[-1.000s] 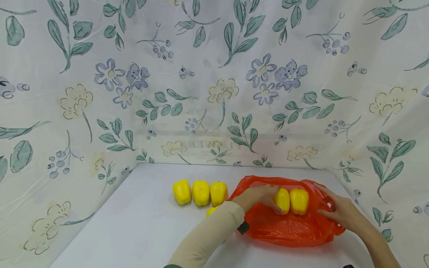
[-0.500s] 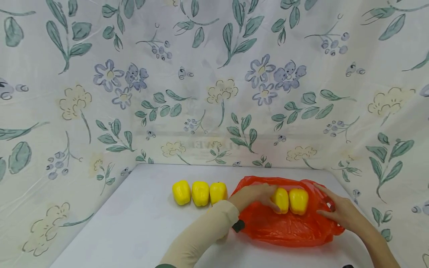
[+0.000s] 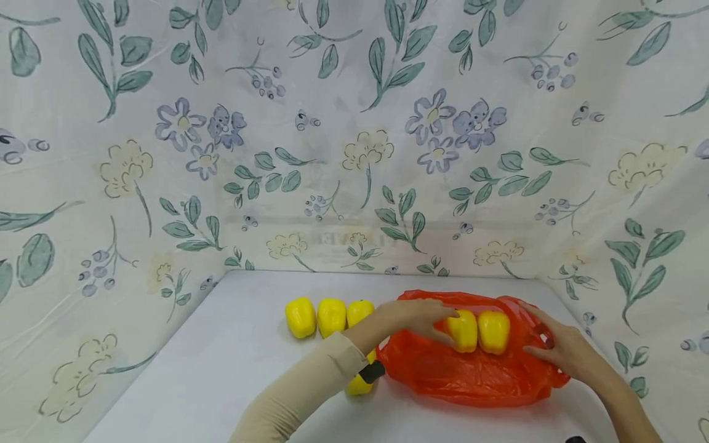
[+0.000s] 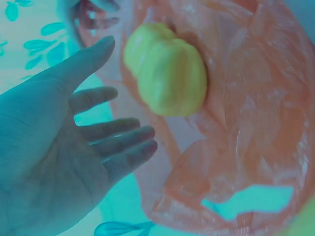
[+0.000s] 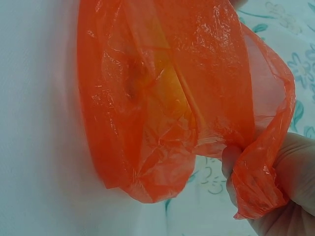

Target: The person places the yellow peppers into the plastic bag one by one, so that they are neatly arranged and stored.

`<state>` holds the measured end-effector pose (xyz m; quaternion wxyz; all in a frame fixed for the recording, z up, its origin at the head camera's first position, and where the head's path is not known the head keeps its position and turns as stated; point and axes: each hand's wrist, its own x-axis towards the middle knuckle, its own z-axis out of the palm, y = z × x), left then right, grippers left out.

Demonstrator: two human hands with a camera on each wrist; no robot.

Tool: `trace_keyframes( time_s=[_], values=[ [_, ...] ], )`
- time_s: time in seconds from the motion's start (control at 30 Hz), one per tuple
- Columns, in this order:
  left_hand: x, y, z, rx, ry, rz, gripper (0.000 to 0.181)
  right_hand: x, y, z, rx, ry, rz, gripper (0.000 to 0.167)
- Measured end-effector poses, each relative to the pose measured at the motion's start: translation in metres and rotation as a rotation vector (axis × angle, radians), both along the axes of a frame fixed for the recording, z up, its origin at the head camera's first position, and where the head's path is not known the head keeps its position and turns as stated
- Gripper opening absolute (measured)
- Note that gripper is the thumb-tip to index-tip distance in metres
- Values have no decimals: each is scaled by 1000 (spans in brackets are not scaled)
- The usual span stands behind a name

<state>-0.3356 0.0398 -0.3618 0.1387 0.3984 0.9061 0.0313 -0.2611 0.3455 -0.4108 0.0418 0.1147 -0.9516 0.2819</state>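
Note:
Two yellow bell peppers, one on the left (image 3: 464,332) and one on the right (image 3: 494,332), sit side by side on a red plastic bag (image 3: 465,384) spread on the table. My left hand (image 3: 416,317) is just left of the left pepper; in the left wrist view its fingers are extended, apart from the peppers, with nothing held. At the bag's right side my right hand (image 3: 567,354) holds the bag; in the right wrist view its thumb and fingers grip a gathered handle of the bag (image 5: 258,184). Most of that hand is out of the right wrist view.
Three more yellow peppers stand in a row on the white table (image 3: 210,369), left of the bag; the leftmost pepper (image 3: 301,318) is fully visible. Beside my left sleeve another pepper (image 3: 360,385) is partly hidden. A floral curtain (image 3: 354,184) surrounds the table.
My left hand has drawn back leftward from the left pepper on the bag, its fingers straightening. The left forearm moved left, uncovering a pepper below it. My right hand stays on the bag.

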Motion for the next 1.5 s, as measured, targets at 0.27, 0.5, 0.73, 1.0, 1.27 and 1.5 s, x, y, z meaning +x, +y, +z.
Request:
trace_keyframes(
  time_s=[0.27, 0.5, 0.73, 1.0, 1.27, 1.5],
  values=[
    [15, -57, 12, 156, 24, -79, 65, -1, 0, -1, -31, -49, -22, 89],
    [31, -115, 12, 281, 10, 39, 62, 0, 0, -2, -11, -36, -31, 91],
    [40, -163, -3, 352, -29, 132, 62, 0, -1, 0, -15, -18, -14, 90],
    [43, -192, -24, 339, -50, 164, 66, 1, -2, 1, -47, -37, -9, 89],
    [43, -199, -39, 362, -88, 162, 79, 2, -2, 0, -70, -41, 5, 88],
    [42, -198, -48, 394, -131, 134, 81, 1, -1, 1, -71, -45, 5, 90]
  ],
)
